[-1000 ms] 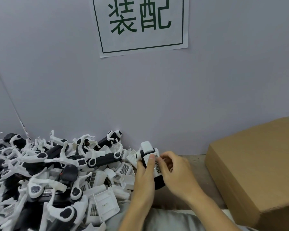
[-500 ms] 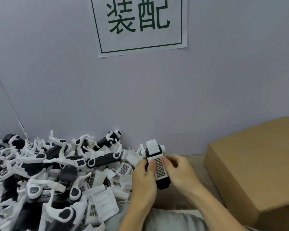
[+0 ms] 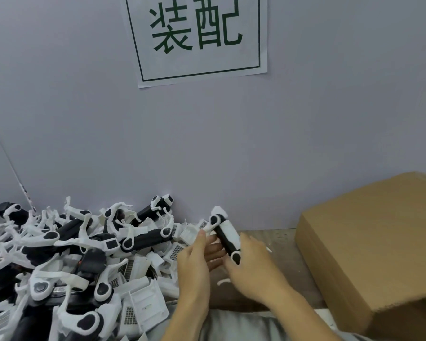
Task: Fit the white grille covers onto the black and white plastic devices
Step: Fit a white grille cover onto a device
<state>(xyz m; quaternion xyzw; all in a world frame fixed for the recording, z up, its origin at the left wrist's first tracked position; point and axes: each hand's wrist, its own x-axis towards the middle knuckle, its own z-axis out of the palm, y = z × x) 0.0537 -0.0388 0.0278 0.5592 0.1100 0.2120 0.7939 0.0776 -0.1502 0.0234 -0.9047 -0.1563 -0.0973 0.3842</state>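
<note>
The black and white plastic device [image 3: 225, 236] is held up over the tabletop [image 3: 278, 238] between both hands, tilted, its rounded white end toward the wall and its lower black-tipped end at the right hand [image 3: 252, 273]. Only its side shows, so whether a white grille cover is seated on it cannot be made out. The right hand holds the lower end, but its fingers curl away from the camera and the exact grip is hidden; motion blur softens that hand. The left hand [image 3: 194, 264] has its thumb up against the device's upper part and its fingers spread loosely beneath it, mostly straight, more supporting than clamping.

To the left lies a heap of black and white plastic devices [image 3: 67, 244], tangled so that single pieces are hard to separate, the heap cut off by the left and bottom edges. Loose white grille covers [image 3: 145, 301] lie among them near the left hand. A brown cardboard box [image 3: 369, 244] stands to the right, cut off by the frame edge. On the pale grey wall [image 3: 305, 119] hangs a white paper sign with green characters [image 3: 197, 38], its top cropped. A grey sleeve or garment [image 3: 244, 324] shows at the bottom.
</note>
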